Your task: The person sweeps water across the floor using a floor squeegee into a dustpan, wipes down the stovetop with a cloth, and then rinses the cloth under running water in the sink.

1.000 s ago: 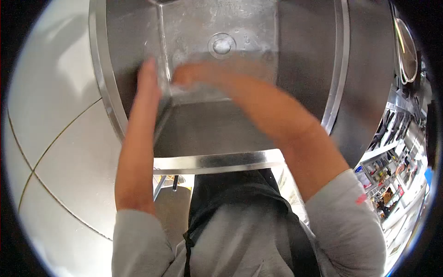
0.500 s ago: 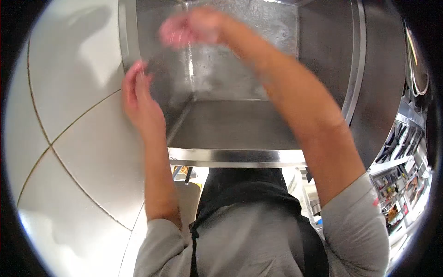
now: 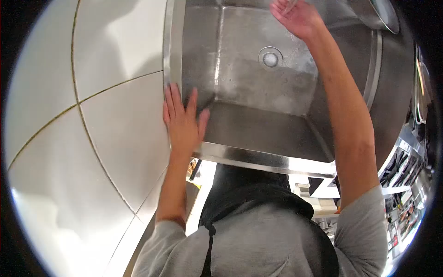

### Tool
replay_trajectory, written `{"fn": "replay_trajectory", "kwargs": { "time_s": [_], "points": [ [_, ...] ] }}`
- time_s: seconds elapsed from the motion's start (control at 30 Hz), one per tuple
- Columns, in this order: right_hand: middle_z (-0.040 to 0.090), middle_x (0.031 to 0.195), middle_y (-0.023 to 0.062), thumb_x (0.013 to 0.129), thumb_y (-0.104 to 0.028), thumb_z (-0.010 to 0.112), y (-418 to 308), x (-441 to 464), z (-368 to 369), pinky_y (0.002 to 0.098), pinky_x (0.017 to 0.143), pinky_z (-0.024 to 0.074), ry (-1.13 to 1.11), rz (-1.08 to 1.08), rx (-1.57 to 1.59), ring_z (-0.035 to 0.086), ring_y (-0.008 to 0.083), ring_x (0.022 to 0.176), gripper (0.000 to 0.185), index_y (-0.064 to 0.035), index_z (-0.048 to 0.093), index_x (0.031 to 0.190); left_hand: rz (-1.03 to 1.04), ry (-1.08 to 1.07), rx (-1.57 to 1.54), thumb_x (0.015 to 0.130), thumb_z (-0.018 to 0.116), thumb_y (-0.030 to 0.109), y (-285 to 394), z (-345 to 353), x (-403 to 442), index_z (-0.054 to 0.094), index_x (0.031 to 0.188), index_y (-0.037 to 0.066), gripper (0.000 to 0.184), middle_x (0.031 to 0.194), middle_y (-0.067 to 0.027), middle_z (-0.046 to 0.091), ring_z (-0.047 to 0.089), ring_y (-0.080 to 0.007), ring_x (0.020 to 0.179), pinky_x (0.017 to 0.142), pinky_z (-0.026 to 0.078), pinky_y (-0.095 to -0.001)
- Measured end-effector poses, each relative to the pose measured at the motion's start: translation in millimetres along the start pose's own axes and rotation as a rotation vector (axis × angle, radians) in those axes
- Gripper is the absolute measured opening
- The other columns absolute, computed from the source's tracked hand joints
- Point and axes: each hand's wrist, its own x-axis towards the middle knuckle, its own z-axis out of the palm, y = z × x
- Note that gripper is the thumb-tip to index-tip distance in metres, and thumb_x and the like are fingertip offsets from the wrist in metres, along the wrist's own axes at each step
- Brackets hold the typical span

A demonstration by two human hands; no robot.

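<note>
A deep stainless steel sink [image 3: 258, 157] lies in front of me. Over its left rim, near the front corner, my left hand [image 3: 183, 122] has its fingers spread and holds nothing. At the far side of the basin my right hand [image 3: 297, 18] is turned palm up with its fingers loosely apart. A clear, shiny streak that looks like water crosses those fingers, partly cut off by the top of the view. Below that hand, the round drain [image 3: 270, 57] shows in the wet basin floor.
White wall tiles [image 3: 124, 115] run close along the left side. A round metal vessel [image 3: 376, 14] sits at the sink's upper right. Shelves with utensils [image 3: 399, 157] stand to the right. My black apron [image 3: 249, 194] is near the front rim.
My right hand has moved right and away, to the far side of the basin. My left hand has spread its fingers over the rim. The view has shifted, exposing the drain and the vessel.
</note>
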Motion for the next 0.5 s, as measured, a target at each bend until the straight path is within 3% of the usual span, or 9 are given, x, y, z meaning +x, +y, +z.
{"fn": "replay_trajectory", "kwargs": {
  "time_s": [0.07,0.1,0.13,0.2,0.3,0.33,0.37,0.43,0.5],
  "points": [
    [0.064,0.122,0.0228,0.109,-0.027,0.041,7,1,26,0.0544,0.108,0.0454,-0.291,0.026,-0.300,0.062,0.0351,0.115,0.038,0.0066,0.056,0.119,0.103,0.102,0.172,0.092,0.066,0.035,-4,-3,66,0.053,0.146,0.012,0.060,0.163,-0.0298,0.025,0.022,-0.0456,0.153,0.122,0.020,-0.0591],
    [0.072,0.101,0.0145,0.106,-0.032,0.052,41,31,24,0.0435,0.092,0.0579,-0.493,-0.115,-0.741,0.070,0.0276,0.098,0.036,-0.0008,0.068,0.114,0.187,0.172,0.292,0.090,0.069,0.033,-14,-7,101,0.056,0.142,0.012,0.057,0.160,-0.0281,0.033,0.031,-0.0442,0.149,0.120,0.027,-0.0590],
    [0.073,0.109,0.0153,0.101,-0.033,0.058,50,21,15,0.0438,0.094,0.0561,-0.717,-0.032,-0.856,0.071,0.0257,0.102,0.037,-0.0025,0.069,0.119,0.264,0.284,0.150,0.089,0.071,0.032,-18,-6,133,0.056,0.142,0.013,0.058,0.156,-0.0276,0.039,0.039,-0.0458,0.143,0.117,0.032,-0.0597],
    [0.072,0.117,0.0148,0.094,-0.034,0.063,84,-41,33,0.0541,0.100,0.0476,-0.453,-0.092,-1.532,0.067,0.0296,0.112,0.040,-0.0048,0.072,0.119,0.338,0.589,0.170,0.094,0.069,0.038,-10,20,146,0.055,0.145,0.015,0.057,0.154,-0.0269,0.043,0.043,-0.0483,0.138,0.113,0.036,-0.0608],
    [0.070,0.130,0.0141,0.084,-0.036,0.071,103,-129,48,0.0695,0.109,0.0350,-0.007,0.111,-2.240,0.062,0.0355,0.127,0.046,-0.0083,0.076,0.120,0.275,-0.225,-0.326,0.095,0.065,0.039,45,75,101,0.046,0.153,0.013,0.067,0.170,-0.0202,0.016,0.031,-0.0388,0.151,0.116,0.031,-0.0604],
    [0.072,0.125,0.0147,0.083,-0.036,0.070,91,-159,57,0.0640,0.106,0.0407,0.167,0.155,-2.140,0.065,0.0352,0.121,0.043,-0.0077,0.077,0.116,0.246,-0.384,-0.068,0.096,0.064,0.038,50,125,71,0.051,0.148,0.009,0.061,0.165,-0.0199,0.032,0.048,-0.0403,0.140,0.114,0.037,-0.0523],
    [0.073,0.117,0.0157,0.083,-0.036,0.070,78,-177,55,0.0573,0.100,0.0462,0.181,0.135,-2.072,0.068,0.0343,0.114,0.039,-0.0074,0.078,0.109,0.285,-0.917,-0.235,0.096,0.065,0.039,63,125,77,0.058,0.140,0.006,0.056,0.152,-0.0207,0.052,0.056,-0.0402,0.130,0.111,0.041,-0.0455],
    [0.076,0.097,0.0181,0.081,-0.034,0.071,53,-221,56,0.0426,0.086,0.0570,0.059,0.033,-1.984,0.074,0.0320,0.097,0.031,-0.0070,0.080,0.092,0.098,-1.322,-0.512,0.098,0.065,0.037,77,136,74,0.061,0.135,0.002,0.052,0.138,-0.0223,0.063,0.054,-0.0349,0.133,0.111,0.041,-0.0446],
    [0.076,0.091,0.0186,0.084,-0.032,0.067,28,-285,92,0.0418,0.081,0.0576,-0.083,-0.354,-1.816,0.073,0.0332,0.094,0.031,-0.0034,0.079,0.087,0.285,-1.038,-0.661,0.099,0.062,0.037,55,167,87,0.062,0.133,-0.002,0.051,0.129,-0.0144,0.063,0.055,-0.0259,0.120,0.104,0.043,-0.0401]
  ]
}}
